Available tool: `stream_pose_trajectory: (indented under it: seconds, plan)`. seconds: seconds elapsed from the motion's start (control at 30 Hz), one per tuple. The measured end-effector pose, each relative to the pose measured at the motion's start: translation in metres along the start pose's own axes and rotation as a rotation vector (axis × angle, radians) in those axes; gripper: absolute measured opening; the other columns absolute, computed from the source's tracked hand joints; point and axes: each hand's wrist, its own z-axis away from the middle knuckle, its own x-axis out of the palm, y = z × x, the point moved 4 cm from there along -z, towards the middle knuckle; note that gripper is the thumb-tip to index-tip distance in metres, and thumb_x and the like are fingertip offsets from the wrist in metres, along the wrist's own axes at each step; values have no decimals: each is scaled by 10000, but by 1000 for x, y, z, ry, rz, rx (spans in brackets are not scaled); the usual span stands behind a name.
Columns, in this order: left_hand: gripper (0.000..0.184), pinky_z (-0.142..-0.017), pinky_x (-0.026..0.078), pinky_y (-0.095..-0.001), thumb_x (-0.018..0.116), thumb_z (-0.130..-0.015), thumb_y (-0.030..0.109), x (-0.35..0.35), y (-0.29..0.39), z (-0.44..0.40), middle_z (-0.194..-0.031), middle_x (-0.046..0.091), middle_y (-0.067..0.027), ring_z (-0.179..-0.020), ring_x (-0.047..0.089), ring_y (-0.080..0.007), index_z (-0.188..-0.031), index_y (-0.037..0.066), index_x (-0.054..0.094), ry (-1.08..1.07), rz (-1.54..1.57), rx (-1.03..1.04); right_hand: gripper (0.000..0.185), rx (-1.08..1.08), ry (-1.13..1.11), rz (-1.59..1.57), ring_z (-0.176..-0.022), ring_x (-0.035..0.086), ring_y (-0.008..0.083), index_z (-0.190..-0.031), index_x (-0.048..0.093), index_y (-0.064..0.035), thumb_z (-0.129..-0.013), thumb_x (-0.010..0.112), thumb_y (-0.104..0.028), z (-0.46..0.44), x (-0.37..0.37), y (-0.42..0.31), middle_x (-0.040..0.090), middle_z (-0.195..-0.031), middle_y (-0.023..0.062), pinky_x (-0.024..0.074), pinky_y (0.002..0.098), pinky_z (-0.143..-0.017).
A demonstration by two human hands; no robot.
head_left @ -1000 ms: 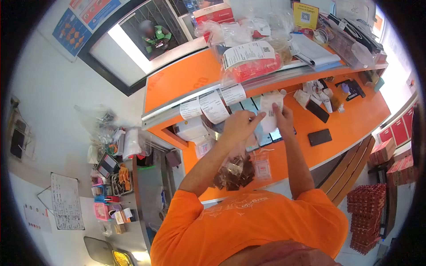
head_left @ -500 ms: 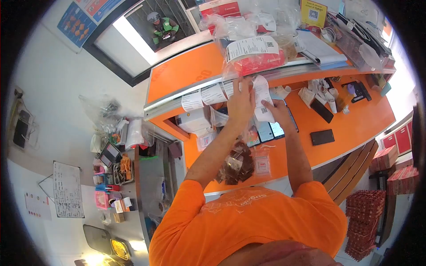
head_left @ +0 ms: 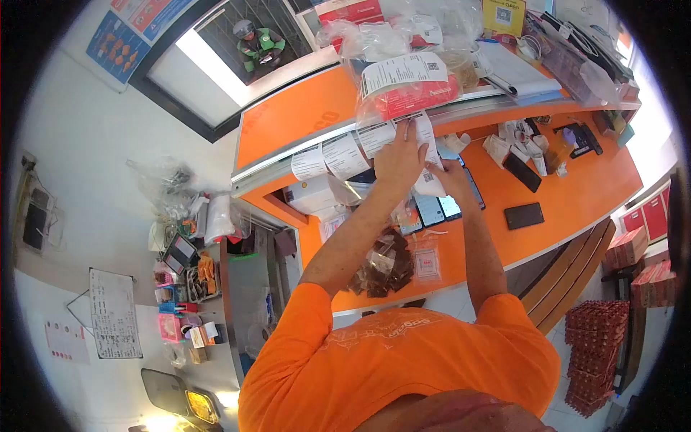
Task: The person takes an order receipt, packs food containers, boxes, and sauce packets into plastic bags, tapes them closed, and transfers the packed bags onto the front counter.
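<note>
White paper slip (head_left: pixel 427 147), long and printed, at the metal rail (head_left: pixel 263 168) along the front edge of the orange shelf (head_left: pixel 288 119). Three hanging slips (head_left: pixel 345 155) are arranged side by side along the rail to the left, with neither hand on them; this part of the row appears complete. One slip remains outstanding: the long one, at the right end of the row and not yet free of the hands. Whether its upper end is secured at the rail cannot be told.

Relation to the grip: the left hand (head_left: pixel 398 164) is raised to the rail, its fingers extended at the slip's upper left edge; whether they pinch the paper or merely press on it is unclear. The right hand (head_left: pixel 453 180) grasps the slip by its lower right edge, with the thumb over the printed face. The paper thus runs between the two hands, its lower end hanging above the phones (head_left: pixel 430 210) on the counter (head_left: pixel 583 189). Directly above the left fingertips, a bagged red parcel (head_left: pixel 417 99) rests on the shelf.
</note>
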Motion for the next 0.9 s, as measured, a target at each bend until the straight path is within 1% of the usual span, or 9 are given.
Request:
stream_pose_trajectory:
  seconds: [0.07,0.17,0.33,0.43,0.57,0.63,0.7,0.77,0.9]
  plan:
    - [623,-627,577,-485,633,-902,418,3,-2,-5,-1423,477,-125,-766,707,-390,-1374,41,482,-24,-25,3,441,11,-6,30,-700,676,137,-999,755,23,-898,695,-402,12,-2,-20,738,-806,90,510,303,-660]
    - [668,-638,573,-492,645,-886,444,2,0,-11,-1453,447,-142,-782,707,-392,-1371,17,474,-44,-41,9,430,-14,78,-96,-707,643,117,-972,754,25,-930,661,-393,5,-1,23,735,-805,66,496,305,-673]
    - [734,-638,570,-494,682,-867,446,0,0,-20,-1426,437,-175,-768,704,-390,-1392,-6,439,-58,-9,14,352,-163,390,-418,-742,587,117,-917,719,29,-959,645,-313,38,-12,81,688,-813,47,471,317,-685]
    - [736,-631,567,-496,695,-865,439,5,-1,-18,-1389,454,-182,-746,702,-375,-1410,22,429,-44,-3,-13,250,16,673,-383,-813,595,145,-942,688,27,-923,707,-222,82,-16,106,663,-888,68,472,306,-717]
    - [682,-604,564,-477,688,-873,440,-22,5,16,-1311,492,-173,-705,693,-349,-1413,91,460,63,32,48,222,-160,810,-161,-927,599,194,-1024,656,21,-884,748,-125,127,-32,105,644,-1018,104,490,312,-797]
    - [587,-571,559,-436,689,-875,423,-42,2,62,-1171,539,-136,-673,677,-338,-1352,122,522,53,108,87,265,-173,820,-19,-995,603,217,-1096,648,21,-880,745,-98,151,-28,62,641,-1074,125,503,328,-849]
    - [526,-561,555,-415,698,-873,398,-66,-12,123,-1072,568,-114,-669,669,-320,-1297,116,567,42,165,121,338,-214,745,-125,-1040,606,229,-1188,621,20,-877,728,-60,163,-11,41,637,-1126,137,501,334,-898]
    - [364,-564,535,-406,733,-861,284,-76,-53,197,-934,606,-87,-664,647,-297,-1168,109,648,212,318,212,405,-267,652,-196,-1084,603,232,-1265,592,19,-879,705,-28,163,15,29,629,-1177,148,498,335,-933]
    - [171,-577,497,-341,748,-819,123,-116,-148,375,-807,652,-120,-662,626,-271,-969,55,702,287,475,-183,466,-297,392,-200,-1148,581,216,-1343,544,27,-891,654,3,170,106,-8,598,-1258,162,495,324,-952]
